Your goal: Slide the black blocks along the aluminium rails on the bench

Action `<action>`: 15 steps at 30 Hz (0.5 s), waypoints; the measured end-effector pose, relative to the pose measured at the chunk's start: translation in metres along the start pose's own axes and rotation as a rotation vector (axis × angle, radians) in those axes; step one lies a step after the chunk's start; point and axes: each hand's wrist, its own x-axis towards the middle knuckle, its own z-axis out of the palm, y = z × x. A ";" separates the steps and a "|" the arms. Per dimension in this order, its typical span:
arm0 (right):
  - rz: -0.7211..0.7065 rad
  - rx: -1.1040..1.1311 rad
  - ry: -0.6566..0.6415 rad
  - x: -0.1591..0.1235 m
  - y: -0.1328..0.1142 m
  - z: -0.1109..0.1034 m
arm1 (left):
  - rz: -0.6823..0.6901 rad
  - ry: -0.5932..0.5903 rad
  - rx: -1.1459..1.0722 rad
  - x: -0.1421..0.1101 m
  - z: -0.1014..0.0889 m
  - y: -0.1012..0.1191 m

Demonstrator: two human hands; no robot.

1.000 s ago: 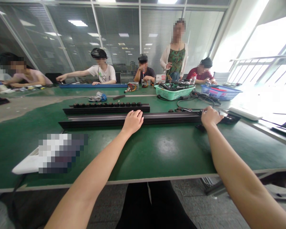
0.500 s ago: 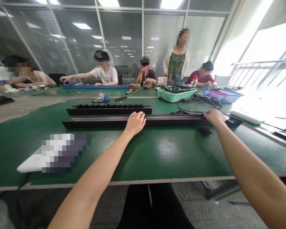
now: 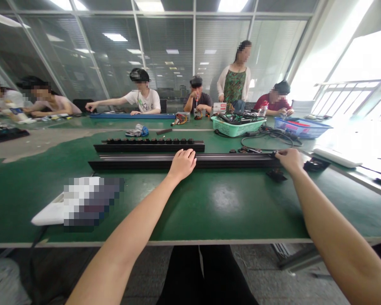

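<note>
the wearer's right hand [image 3: 290,160] has changed its pose: a second ago it was spread above the right end of the long black rail [image 3: 235,162] with the thumb out to the right; now the thumb is drawn in and the fingertips point left at that end. the wrist has swung right, uncovering a small dark part [image 3: 276,176] on the near side. across the table [image 3: 190,203], the standing person [image 3: 235,84] has turned their head aside and lowered a raised hand. the camera has turned slightly left.
</note>
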 end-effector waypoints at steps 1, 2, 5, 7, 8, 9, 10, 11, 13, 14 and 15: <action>0.041 0.015 -0.014 -0.001 -0.002 -0.001 | 0.000 -0.001 0.002 0.000 0.000 0.000; 0.069 0.021 -0.022 -0.003 -0.004 -0.003 | 0.000 -0.001 0.003 0.000 0.000 0.000; 0.052 -0.004 0.004 -0.010 -0.012 -0.006 | 0.005 0.001 0.006 0.000 0.000 -0.001; 0.030 -0.025 0.027 -0.014 -0.015 -0.006 | 0.006 0.005 0.004 0.000 0.001 -0.001; 0.024 -0.033 0.035 -0.015 -0.016 -0.006 | 0.006 0.006 0.001 0.000 0.001 -0.001; 0.020 -0.039 0.041 -0.016 -0.016 -0.005 | 0.006 0.007 -0.002 0.000 0.001 -0.001; 0.017 -0.045 0.043 -0.017 -0.017 -0.005 | 0.006 0.007 -0.005 0.000 0.001 -0.001; 0.014 -0.052 0.044 -0.017 -0.016 -0.005 | 0.005 0.005 -0.008 0.000 0.000 -0.001; 0.007 -0.066 0.043 -0.017 -0.016 -0.006 | 0.002 0.002 -0.011 0.000 0.000 -0.001; 0.005 -0.072 0.042 -0.017 -0.016 -0.006 | 0.000 0.000 -0.012 0.000 0.000 -0.001; 0.005 -0.077 0.042 -0.017 -0.016 -0.006 | -0.001 -0.001 -0.014 0.000 -0.001 -0.001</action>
